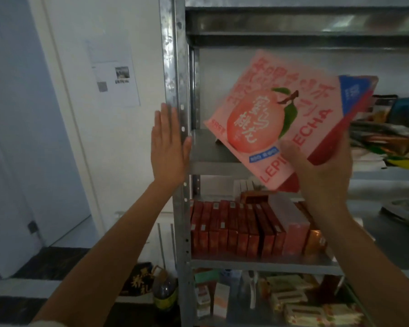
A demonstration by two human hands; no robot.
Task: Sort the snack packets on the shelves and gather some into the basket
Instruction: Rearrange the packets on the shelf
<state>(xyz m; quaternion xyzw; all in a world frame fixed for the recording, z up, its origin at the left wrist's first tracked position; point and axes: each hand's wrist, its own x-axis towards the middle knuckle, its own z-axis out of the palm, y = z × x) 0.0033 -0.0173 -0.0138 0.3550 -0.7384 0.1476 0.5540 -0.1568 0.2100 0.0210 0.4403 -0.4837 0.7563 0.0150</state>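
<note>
Holding a pink peach box [269, 114] tilted in front of the upper shelf [210, 152]: right hand [324, 171] grips its lower edge, thumb on the front. Left hand [169, 142] flat at the rack post [175, 67], fingers straight, holding nothing. Loose packets [387, 138] lie further right on that shelf. Red boxes [234, 227] stand in a row one shelf down.

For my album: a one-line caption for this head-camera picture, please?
Right hand holds a pink peach packet at the metal shelf while the left hand lies flat against its post.

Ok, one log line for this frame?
left hand: open, at shelf post | right hand: grips pink peach packet | packet: tilted
</note>
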